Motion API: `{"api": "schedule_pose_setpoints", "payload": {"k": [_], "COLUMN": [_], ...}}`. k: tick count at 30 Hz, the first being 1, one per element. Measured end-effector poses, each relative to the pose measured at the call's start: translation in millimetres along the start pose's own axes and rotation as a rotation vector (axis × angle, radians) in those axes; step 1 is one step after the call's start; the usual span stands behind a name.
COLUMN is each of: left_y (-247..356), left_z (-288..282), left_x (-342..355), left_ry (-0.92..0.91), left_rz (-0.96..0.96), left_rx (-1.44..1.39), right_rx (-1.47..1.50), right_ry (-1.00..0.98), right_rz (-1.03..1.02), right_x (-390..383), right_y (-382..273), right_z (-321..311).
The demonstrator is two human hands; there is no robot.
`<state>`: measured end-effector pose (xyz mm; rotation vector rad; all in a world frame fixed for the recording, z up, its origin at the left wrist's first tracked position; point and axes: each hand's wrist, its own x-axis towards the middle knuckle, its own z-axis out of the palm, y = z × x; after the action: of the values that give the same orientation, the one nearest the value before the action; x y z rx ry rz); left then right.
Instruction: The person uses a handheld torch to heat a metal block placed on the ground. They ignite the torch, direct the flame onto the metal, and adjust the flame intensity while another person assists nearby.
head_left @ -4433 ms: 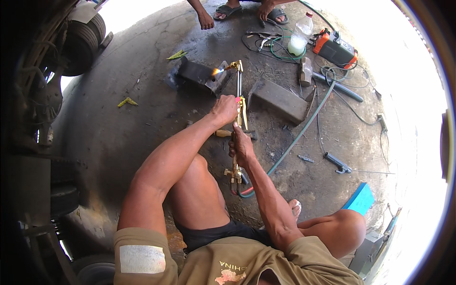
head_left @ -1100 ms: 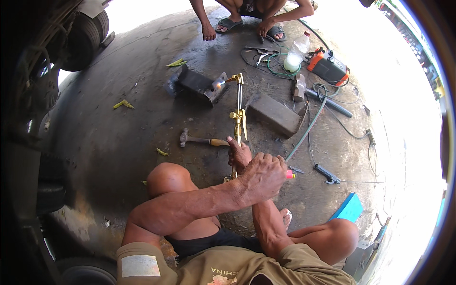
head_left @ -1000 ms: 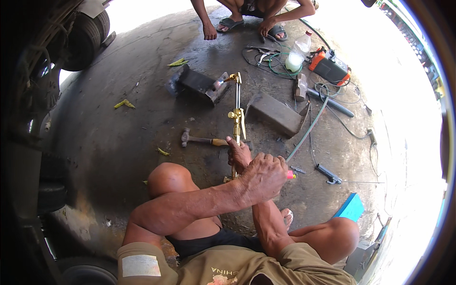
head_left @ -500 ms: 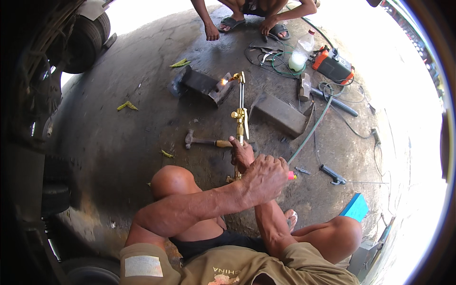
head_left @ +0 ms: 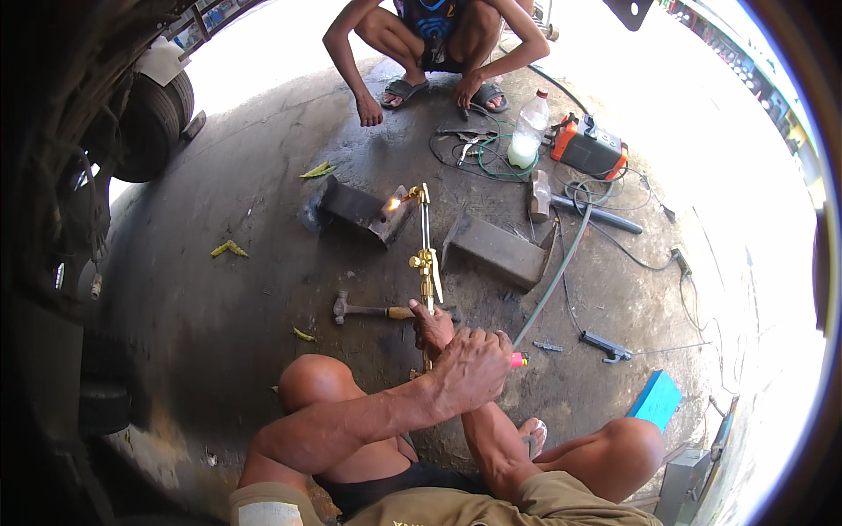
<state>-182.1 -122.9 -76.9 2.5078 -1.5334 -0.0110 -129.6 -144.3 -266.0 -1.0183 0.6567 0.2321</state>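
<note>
Stained concrete floor (head_left: 219, 316) outdoors. Near the centre, the right hand (head_left: 432, 328) grips a brass cutting torch (head_left: 426, 263) reaching far toward a dark steel block (head_left: 355, 209), flame at its tip. The left hand (head_left: 474, 368), crossed over, is closed around a pink lighter (head_left: 519, 359). A hammer (head_left: 373, 309) lies just left.

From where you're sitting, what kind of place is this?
Most likely an open-air repair or metalwork yard. A lit brass cutting torch heats a steel block on a bare concrete floor, with a hammer, an orange welding machine and a vehicle tyre nearby.
</note>
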Motion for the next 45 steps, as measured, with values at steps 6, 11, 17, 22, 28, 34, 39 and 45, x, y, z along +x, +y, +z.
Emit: {"api": "schedule_pose_setpoints", "payload": {"k": [6,11,17,22,28,34,39,45], "left_y": [2.2,1.9,1.0,1.0,-0.9,-0.6,-0.2,-0.3], "left_z": [1.0,-2.1,-4.0,0.4,2.2,5.3,6.8,6.2], "left_x": [3.1,3.2,4.0,4.0,3.4,0.9,3.6,4.1], "left_ry": [-0.010,-0.027,-0.094,-0.117,-0.131,-0.081,-0.063,-0.072], "left_rz": [0.009,0.007,0.010,0.025,0.034,0.004,0.014,0.022], "left_rx": [-0.001,0.004,-0.049,-0.037,-0.029,-0.059,-0.072,-0.049], "right_rx": [0.003,0.035,0.025,0.000,0.045,-0.046,0.009,0.030], "right_ry": [0.014,-0.017,-0.009,0.031,0.014,0.042,0.032,0.015], "right_rz": [-0.003,-0.011,0.007,-0.015,0.002,-0.020,-0.026,0.003], "right_x": [3.5,-1.5,-3.7,0.1,-3.7,-0.7,2.5,3.1], "right_y": [4.4,1.2,-2.5,0.6,-2.5,-5.4,-4.9,-5.9], "right_z": [-3.9,-1.3,-1.0,-0.5,0.4,4.3,-2.0,-1.2]}}
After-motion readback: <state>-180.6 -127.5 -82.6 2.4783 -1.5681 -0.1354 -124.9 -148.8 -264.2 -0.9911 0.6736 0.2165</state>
